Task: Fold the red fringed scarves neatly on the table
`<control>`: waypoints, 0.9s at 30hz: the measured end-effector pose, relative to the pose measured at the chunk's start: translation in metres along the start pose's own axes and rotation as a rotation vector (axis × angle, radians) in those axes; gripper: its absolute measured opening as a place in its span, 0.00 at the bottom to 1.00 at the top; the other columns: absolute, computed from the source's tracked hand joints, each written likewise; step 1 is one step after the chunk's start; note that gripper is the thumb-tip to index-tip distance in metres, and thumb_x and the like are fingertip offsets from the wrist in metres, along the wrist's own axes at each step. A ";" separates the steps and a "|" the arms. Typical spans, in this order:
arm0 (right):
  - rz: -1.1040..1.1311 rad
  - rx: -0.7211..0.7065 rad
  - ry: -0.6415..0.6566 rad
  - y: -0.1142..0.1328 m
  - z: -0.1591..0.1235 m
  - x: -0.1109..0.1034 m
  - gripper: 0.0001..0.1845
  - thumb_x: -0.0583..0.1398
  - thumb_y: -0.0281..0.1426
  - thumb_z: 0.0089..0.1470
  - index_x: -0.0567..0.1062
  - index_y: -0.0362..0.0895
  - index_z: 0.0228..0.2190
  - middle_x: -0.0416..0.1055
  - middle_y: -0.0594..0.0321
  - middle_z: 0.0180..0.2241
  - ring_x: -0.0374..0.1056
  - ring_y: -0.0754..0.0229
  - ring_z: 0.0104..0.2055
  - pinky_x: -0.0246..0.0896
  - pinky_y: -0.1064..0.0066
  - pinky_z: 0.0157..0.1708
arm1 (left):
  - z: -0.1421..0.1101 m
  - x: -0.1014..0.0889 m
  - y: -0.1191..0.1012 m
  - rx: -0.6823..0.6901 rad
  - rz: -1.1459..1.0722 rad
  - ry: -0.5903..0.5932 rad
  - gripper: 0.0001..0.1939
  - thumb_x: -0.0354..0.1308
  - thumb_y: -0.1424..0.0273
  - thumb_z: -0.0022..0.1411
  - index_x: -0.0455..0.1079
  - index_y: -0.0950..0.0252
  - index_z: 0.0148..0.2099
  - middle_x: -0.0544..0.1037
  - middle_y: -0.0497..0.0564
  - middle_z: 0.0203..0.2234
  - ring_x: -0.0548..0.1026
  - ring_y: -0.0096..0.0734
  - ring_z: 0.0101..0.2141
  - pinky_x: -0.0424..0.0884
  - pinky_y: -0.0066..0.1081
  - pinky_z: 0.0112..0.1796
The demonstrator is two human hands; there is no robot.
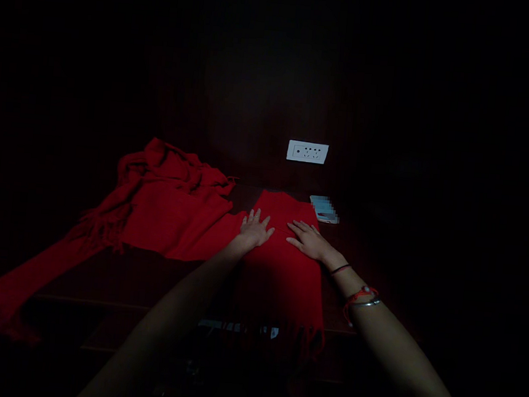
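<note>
A red fringed scarf (281, 274) lies spread over a dark wooden surface, its fringe hanging past the front edge. My left hand (255, 230) rests flat on the cloth with fingers spread. To its right, my right hand (308, 239) also lies on the scarf, palm down and fingers stretched out. Leftward the red cloth continues in a wide flat stretch (174, 221), then a crumpled heap (170, 162) at the back. One narrow red end (30, 280) drapes over the front edge at the far left.
A phone-like flat object (323, 209), partly pixelated, lies beside the scarf at the back right. A white socket plate (307, 152) is on the dark wall behind. The front edge of the dark surface (98, 302) runs across below. Most surroundings are too dark to make out.
</note>
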State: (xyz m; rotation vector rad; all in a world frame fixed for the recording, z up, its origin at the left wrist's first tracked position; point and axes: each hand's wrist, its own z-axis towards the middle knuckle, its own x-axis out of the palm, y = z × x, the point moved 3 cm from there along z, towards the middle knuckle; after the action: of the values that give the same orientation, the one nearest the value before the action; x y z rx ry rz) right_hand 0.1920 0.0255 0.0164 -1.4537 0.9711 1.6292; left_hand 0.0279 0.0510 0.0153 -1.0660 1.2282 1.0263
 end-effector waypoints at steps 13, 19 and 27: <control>0.009 -0.004 0.130 0.007 -0.001 0.004 0.35 0.34 0.53 0.49 0.44 0.52 0.55 0.36 0.61 0.58 0.31 0.51 0.59 0.31 0.53 0.53 | 0.004 0.010 0.020 -0.236 -0.092 0.174 0.32 0.29 0.47 0.53 0.37 0.51 0.59 0.35 0.47 0.58 0.33 0.51 0.55 0.37 0.56 0.48; -0.001 -0.012 0.084 0.020 -0.016 0.000 0.35 0.35 0.54 0.48 0.44 0.53 0.55 0.36 0.60 0.58 0.31 0.48 0.58 0.31 0.48 0.51 | 0.002 0.003 0.015 -0.158 -0.023 0.015 0.32 0.33 0.49 0.55 0.38 0.55 0.60 0.35 0.48 0.58 0.33 0.48 0.56 0.37 0.51 0.51; 0.007 0.027 0.068 0.024 -0.020 0.003 0.33 0.35 0.52 0.49 0.48 0.54 0.54 0.39 0.62 0.58 0.33 0.49 0.58 0.32 0.48 0.51 | 0.003 0.009 0.014 -0.115 -0.085 0.113 0.32 0.30 0.50 0.56 0.41 0.57 0.60 0.39 0.50 0.58 0.38 0.47 0.56 0.42 0.48 0.51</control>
State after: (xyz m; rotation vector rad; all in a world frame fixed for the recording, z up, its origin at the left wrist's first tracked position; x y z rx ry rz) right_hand 0.1794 -0.0028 0.0138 -1.4976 1.0334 1.5741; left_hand 0.0157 0.0571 0.0057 -1.2700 1.2146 0.9919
